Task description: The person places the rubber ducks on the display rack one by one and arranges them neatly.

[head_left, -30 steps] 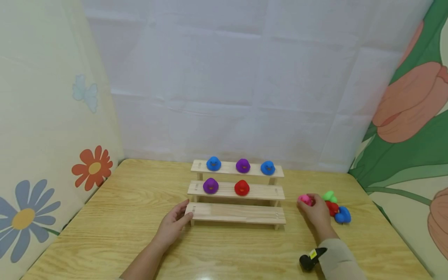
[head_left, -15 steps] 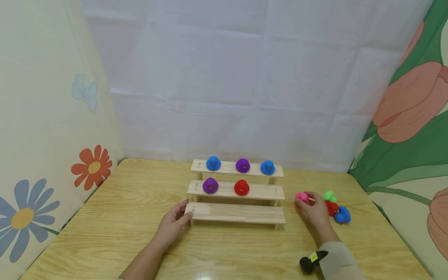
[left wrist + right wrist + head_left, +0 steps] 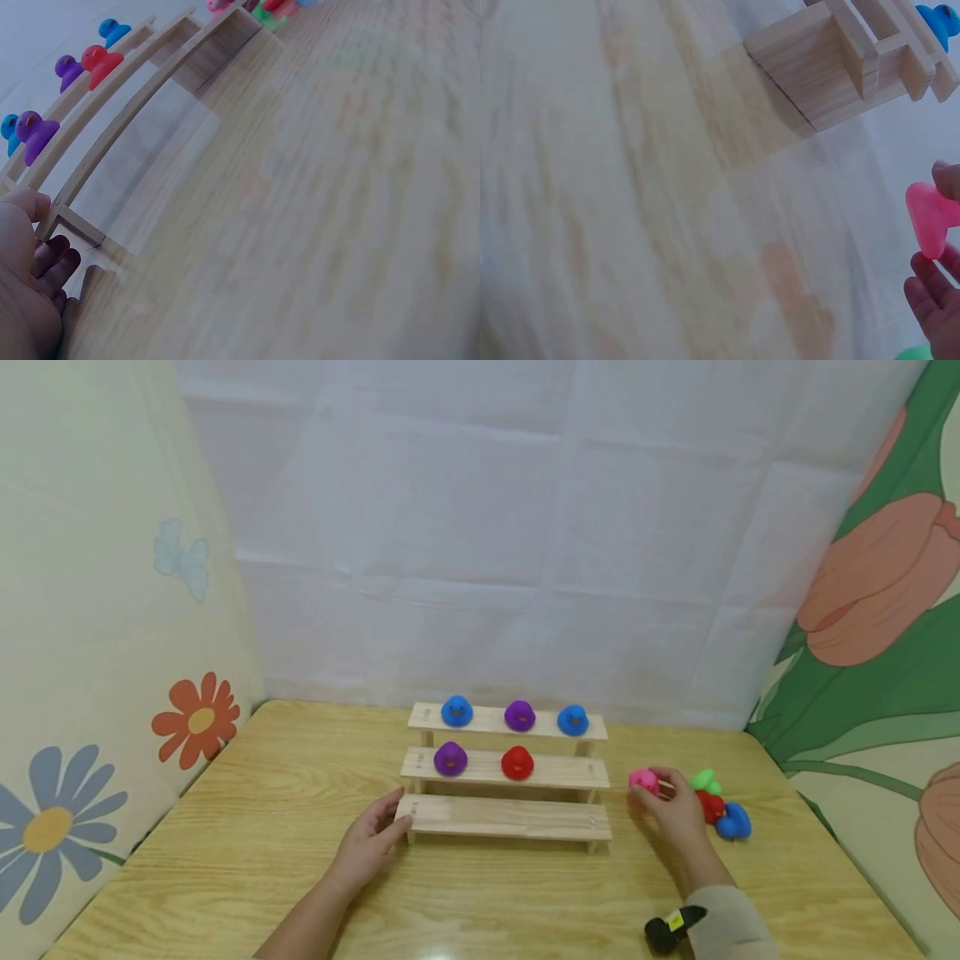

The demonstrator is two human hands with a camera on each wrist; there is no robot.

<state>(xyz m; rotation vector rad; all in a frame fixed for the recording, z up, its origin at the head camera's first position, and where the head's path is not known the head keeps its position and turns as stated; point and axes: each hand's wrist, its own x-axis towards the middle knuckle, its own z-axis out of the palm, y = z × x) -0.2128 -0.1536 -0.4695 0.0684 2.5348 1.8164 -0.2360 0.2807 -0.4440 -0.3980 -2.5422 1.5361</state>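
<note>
My right hand [image 3: 678, 810] pinches a pink rubber duck [image 3: 643, 782] between thumb and fingers, to the right of a three-step wooden rack [image 3: 502, 817]. In the right wrist view the same duck [image 3: 930, 219] shows beside the thumb. At the rack's left end, my left hand [image 3: 369, 843] holds the lowest step, thumb on top, as the left wrist view also shows. On the top step sit a blue duck [image 3: 457, 712], a purple duck [image 3: 520, 716] and another blue duck [image 3: 573, 720]. The middle step bears a purple duck [image 3: 451, 759] and a red duck [image 3: 517, 762]; the lowest bears none.
Right of my right hand, a green duck [image 3: 706, 782], a red duck [image 3: 710, 807] and a blue duck [image 3: 734, 821] lie close together on the wooden table [image 3: 480, 910]. A black device [image 3: 671, 928] is at my right wrist. White cloth [image 3: 480, 527] hangs behind.
The pink duck has shifted slightly left and up in my right hand, away from the other loose ducks. My left hand stays at the rack's end, and the ducks on the rack keep their places.
</note>
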